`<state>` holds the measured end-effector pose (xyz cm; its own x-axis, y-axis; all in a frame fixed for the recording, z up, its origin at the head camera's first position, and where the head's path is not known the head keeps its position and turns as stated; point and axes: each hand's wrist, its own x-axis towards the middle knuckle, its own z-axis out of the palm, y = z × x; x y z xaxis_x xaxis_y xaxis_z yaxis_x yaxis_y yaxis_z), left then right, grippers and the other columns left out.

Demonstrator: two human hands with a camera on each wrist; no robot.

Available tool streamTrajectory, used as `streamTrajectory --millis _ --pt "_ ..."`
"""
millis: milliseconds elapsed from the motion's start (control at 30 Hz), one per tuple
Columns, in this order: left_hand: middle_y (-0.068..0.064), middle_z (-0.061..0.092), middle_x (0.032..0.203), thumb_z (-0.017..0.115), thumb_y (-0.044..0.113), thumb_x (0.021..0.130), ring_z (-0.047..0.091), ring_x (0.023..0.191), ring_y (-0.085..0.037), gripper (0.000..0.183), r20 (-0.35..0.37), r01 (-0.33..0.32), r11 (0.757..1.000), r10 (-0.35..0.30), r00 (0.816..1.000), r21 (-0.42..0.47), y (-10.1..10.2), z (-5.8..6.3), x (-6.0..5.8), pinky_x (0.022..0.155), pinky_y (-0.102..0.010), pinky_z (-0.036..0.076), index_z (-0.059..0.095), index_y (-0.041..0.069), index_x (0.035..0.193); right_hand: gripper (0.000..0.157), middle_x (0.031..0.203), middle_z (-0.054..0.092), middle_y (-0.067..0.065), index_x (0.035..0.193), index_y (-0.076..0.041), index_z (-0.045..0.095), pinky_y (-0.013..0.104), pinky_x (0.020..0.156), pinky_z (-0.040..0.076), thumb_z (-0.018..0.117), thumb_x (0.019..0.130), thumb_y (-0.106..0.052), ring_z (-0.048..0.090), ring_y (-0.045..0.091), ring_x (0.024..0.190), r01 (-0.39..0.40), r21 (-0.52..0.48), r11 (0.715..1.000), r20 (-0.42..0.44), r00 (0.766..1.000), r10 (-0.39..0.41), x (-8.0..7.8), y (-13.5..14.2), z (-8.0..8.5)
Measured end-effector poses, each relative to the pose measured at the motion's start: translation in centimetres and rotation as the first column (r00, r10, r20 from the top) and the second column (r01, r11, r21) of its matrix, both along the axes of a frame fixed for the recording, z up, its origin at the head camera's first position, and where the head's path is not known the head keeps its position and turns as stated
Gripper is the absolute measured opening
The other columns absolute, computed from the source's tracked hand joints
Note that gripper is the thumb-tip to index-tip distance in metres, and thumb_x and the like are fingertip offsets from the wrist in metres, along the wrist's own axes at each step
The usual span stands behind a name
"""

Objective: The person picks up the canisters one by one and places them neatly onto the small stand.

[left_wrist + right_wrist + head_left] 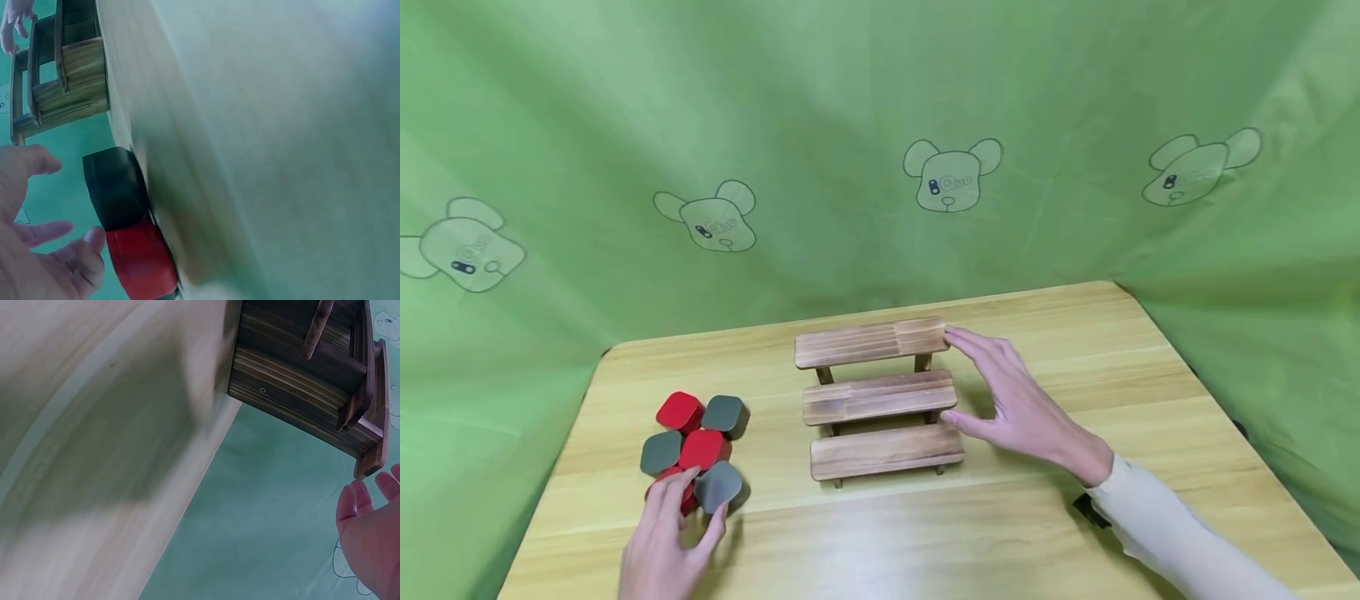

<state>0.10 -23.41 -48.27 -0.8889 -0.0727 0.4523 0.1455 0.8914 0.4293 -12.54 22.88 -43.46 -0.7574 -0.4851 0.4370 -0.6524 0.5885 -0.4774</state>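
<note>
Red and dark grey rounded blocks lie close together on the left of the table, among them a red block (703,448) and a grey block (718,486) at the near corner. Over this near corner hovers my left hand (662,537), thumb and fingers spread apart. In the left wrist view a gap shows between its thumb and the dark block (115,187). A three-step wooden stand (880,396) stands mid-table. At its right end is my right hand (1018,408), fingers extended by the top step and thumb by the lower steps; whether they touch cannot be told.
The wooden table (880,542) has its far edge just behind the stand. A green curtain (850,125) with printed bear heads hangs behind and along the sides. A small black item (1091,511) shows under the right wrist.
</note>
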Motion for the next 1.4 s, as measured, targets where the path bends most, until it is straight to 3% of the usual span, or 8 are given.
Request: streamTrajectory --millis 133,300,533,767,900,1100,1300,1400 --pt "-0.015 0.067 0.122 0.098 0.021 0.078 0.057 0.068 -0.016 0.064 0.069 -0.049 0.999 0.049 0.996 -0.001 -0.1 0.0 0.0 0.052 -0.030 0.047 0.068 0.004 0.131 0.108 0.177 0.028 0.002 0.174 -0.018 0.028 0.074 0.122 0.021 0.089 0.088 -0.042 0.035 0.029 0.156 -0.009 -0.014 1.000 0.030 0.999 0.010 -0.5 -0.6 -0.1" --pt "-0.017 0.065 0.125 0.099 0.018 0.077 0.056 0.066 -0.015 0.064 0.108 -0.048 0.999 0.048 0.993 -0.002 -0.2 0.0 -0.1 0.052 -0.032 0.047 0.067 0.003 0.131 0.108 0.177 0.029 0.006 0.174 -0.016 0.027 0.076 0.122 0.016 0.088 0.088 -0.043 0.038 0.031 0.155 -0.006 -0.029 1.000 0.036 0.999 0.007 -0.8 -1.0 -0.1" --pt "-0.016 0.063 0.122 0.103 0.015 0.073 0.054 0.064 -0.013 0.066 0.115 -0.055 0.998 0.055 0.992 0.004 -0.1 -0.3 0.0 0.050 -0.029 0.045 0.068 0.004 0.128 0.107 0.177 0.028 0.009 0.172 -0.012 0.028 0.072 0.123 0.023 0.088 0.088 -0.041 0.036 0.032 0.156 -0.010 -0.036 0.999 0.012 1.000 0.010 -1.5 -0.9 -0.4" --pt "-0.017 0.059 0.119 0.104 0.013 0.072 0.054 0.066 -0.016 0.066 0.196 -0.086 0.996 0.086 0.977 -0.008 0.2 0.0 0.0 0.050 -0.028 0.044 0.069 0.002 0.127 0.105 0.178 0.027 0.008 0.171 -0.011 0.032 0.069 0.117 0.035 0.089 0.088 -0.041 0.036 0.035 0.154 -0.017 -0.037 0.999 0.000 1.000 0.017 -2.0 -0.5 -0.9" --pt "-0.016 0.058 0.120 0.103 0.011 0.071 0.056 0.067 -0.016 0.065 0.166 -0.086 0.996 0.086 0.982 -0.004 0.3 -0.2 -0.3 0.049 -0.028 0.043 0.069 0.001 0.126 0.105 0.178 0.027 0.008 0.171 -0.011 0.032 0.069 0.118 0.034 0.090 0.087 -0.039 0.035 0.035 0.155 -0.020 -0.045 0.999 0.004 1.000 0.020 -2.1 -0.3 -1.0" --pt "-0.016 0.057 0.122 0.104 0.009 0.068 0.055 0.069 -0.016 0.063 0.125 -0.090 0.996 0.091 0.988 -0.009 -0.2 -0.4 0.3 0.050 -0.028 0.042 0.072 -0.001 0.122 0.105 0.178 0.025 0.006 0.172 -0.012 0.031 0.068 0.124 0.024 0.090 0.089 -0.040 0.031 0.033 0.159 -0.031 -0.049 0.998 0.037 0.999 0.033 -2.3 -0.8 -1.1" --pt "-0.012 0.059 0.119 0.105 0.010 0.069 0.056 0.073 -0.015 0.064 0.110 -0.021 1.000 0.022 0.994 -0.010 -0.3 -0.6 0.2 0.053 -0.027 0.046 0.075 -0.003 0.123 0.106 0.179 0.022 0.004 0.173 -0.015 0.027 0.069 0.122 0.027 0.089 0.091 -0.041 0.028 0.032 0.160 -0.024 -0.045 0.999 0.082 0.996 0.027 -2.2 -0.9 -0.9" --pt "-0.011 0.061 0.119 0.104 0.009 0.071 0.058 0.076 -0.016 0.064 0.107 0.020 1.000 -0.020 0.994 -0.003 -0.1 -0.7 -0.1 0.059 -0.031 0.054 0.073 -0.003 0.126 0.106 0.180 0.021 0.004 0.174 -0.015 0.026 0.069 0.123 0.024 0.089 0.091 -0.040 0.027 0.033 0.161 -0.015 -0.041 0.999 0.087 0.996 0.018 -2.2 -0.5 -0.8"
